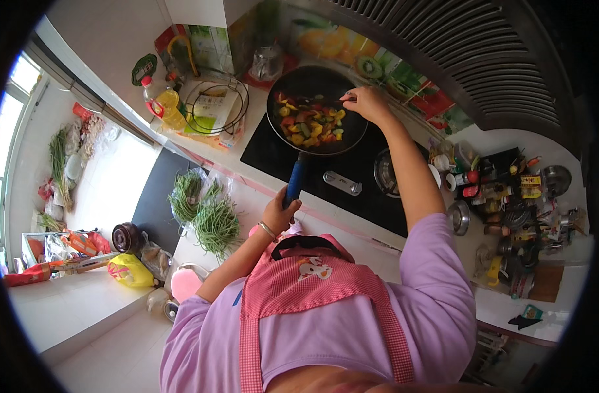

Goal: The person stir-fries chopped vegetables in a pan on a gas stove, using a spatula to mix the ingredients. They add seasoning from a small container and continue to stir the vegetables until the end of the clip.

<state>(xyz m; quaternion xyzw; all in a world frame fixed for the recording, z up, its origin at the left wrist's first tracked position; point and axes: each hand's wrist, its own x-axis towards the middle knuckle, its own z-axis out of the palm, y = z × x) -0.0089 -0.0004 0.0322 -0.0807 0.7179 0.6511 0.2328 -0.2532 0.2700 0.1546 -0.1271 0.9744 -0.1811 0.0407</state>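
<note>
A dark frying pan [319, 81] rests on the left burner of a black gas hob [265, 164]. Its blue handle [294, 179] points towards me, and my left hand [279, 214] is closed around the handle's end. Chopped red, yellow and green vegetables [309, 123] lie in the pan. Over the pan's right rim is my right hand [366, 103], its fingers pinched on a thin dark utensil that reaches in among the vegetables. The utensil's kind cannot be told.
Left of the hob stand an oil bottle [169, 108] and a wire rack [245, 110]. Bunches of long green beans [216, 223] lie in plastic at lower left. A metal bowl [459, 217] and crowded seasoning bottles [491, 190] are at right. A range hood [496, 64] hangs above the hob.
</note>
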